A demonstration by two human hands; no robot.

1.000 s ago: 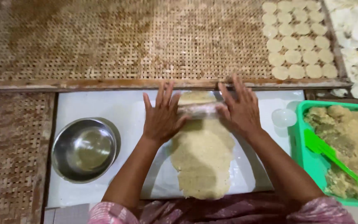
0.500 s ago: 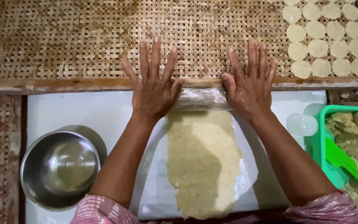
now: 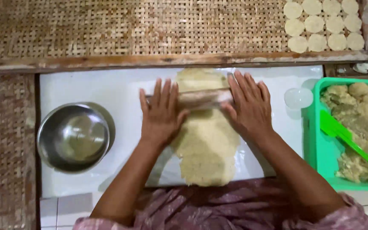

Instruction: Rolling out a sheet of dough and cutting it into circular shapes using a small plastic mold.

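Observation:
A long sheet of pale, grainy dough [image 3: 205, 140] lies on a white board [image 3: 99, 85] in front of me. A clear roller [image 3: 201, 98] lies across the dough's upper part. My left hand [image 3: 160, 113] presses flat on the roller's left end, fingers spread. On the right end rests my right hand [image 3: 248, 106], palm down, fingers straight. Neither hand grips the roller; both palms lie on top of it.
A steel bowl [image 3: 73, 136] sits on the board to the left. A green tub [image 3: 316, 140] of dough with a green spatula [image 3: 343, 136] stands at the right, a clear round lid [image 3: 298, 98] beside it. Several cut dough discs [image 3: 320, 23] lie on a woven tray [image 3: 128, 25] behind.
The hands and roller have come back toward me from the dough's far end, leaving flattened dough beyond the roller. The camera view has shifted.

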